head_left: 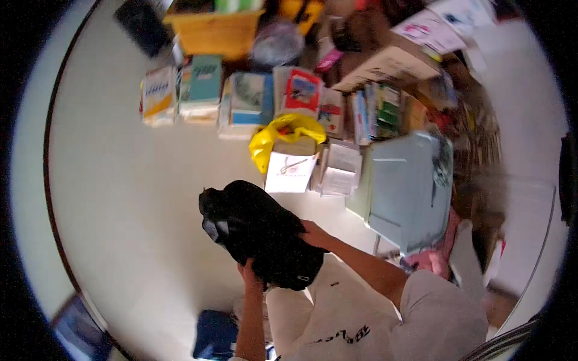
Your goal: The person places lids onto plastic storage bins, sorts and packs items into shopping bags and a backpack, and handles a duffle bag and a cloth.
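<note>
A soft black fabric bundle (262, 231), bag-like in shape, is held up in front of my body. Whether it is a bag or a folded garment I cannot tell. Grey, shiny patches show at its far left end, and a small pale mark sits near its lower right corner. My left hand (250, 275) grips its lower left edge, the fingers partly hidden by the cloth. On the opposite side, my right hand (315, 234) clasps the right edge, its fingertips out of sight behind the fabric.
Stacks of books (247, 99) line the floor ahead, near a yellow plastic bag (262, 147) and a white booklet (291, 172). A pale lidded storage box (400, 186) stands at right, below a cardboard box (391, 66). Dark blue cloth (215, 334) lies at lower left.
</note>
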Motion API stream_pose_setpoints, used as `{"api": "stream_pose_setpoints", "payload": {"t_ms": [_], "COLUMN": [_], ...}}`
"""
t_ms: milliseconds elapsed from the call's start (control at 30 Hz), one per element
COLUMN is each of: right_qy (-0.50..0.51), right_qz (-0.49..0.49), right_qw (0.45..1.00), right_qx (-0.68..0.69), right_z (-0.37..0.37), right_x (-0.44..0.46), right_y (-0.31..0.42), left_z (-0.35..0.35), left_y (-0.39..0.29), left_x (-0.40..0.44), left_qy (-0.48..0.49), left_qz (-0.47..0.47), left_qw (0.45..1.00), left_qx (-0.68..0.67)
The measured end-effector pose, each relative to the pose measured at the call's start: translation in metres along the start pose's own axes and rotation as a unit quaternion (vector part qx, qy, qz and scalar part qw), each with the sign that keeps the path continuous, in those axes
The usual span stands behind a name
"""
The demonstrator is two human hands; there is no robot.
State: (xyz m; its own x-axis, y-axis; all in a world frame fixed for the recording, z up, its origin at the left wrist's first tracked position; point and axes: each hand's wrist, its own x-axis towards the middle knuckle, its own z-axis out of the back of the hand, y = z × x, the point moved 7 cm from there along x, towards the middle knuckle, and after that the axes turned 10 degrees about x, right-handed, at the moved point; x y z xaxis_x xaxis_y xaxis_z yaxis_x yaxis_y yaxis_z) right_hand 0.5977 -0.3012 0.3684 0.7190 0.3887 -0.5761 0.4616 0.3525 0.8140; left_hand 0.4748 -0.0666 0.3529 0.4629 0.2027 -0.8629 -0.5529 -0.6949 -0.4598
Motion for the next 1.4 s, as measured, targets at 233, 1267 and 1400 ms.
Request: {"api": "stream_pose_setpoints", "payload": {"t_ms": [233,1267,1400], "right_qy": [-0.158,-0.595,-0.666], "right_qz": [0.054,-0.127,-0.156], "right_qw": [0.984,0.601,0.662], "right_qx": [0.055,0.518,0.306], "right_z": [0.060,0.289,0.283], "right_x": [-0.177,-0.521,-0.530], "right_y": [0.065,-0.271,-0.274], "left_z": [-0.094,-0.611,-0.566], "left_y": [-0.021,0.448,0.451], "left_x": [-0.134,-0.312,-0.296], "left_qy": [0.178,0.528,0.532], "left_qz": [0.059,-0.440,-0.475], "left_qw": [0.976,0.091,-0.006], "left_qx": [0.110,0.721,0.701]}}
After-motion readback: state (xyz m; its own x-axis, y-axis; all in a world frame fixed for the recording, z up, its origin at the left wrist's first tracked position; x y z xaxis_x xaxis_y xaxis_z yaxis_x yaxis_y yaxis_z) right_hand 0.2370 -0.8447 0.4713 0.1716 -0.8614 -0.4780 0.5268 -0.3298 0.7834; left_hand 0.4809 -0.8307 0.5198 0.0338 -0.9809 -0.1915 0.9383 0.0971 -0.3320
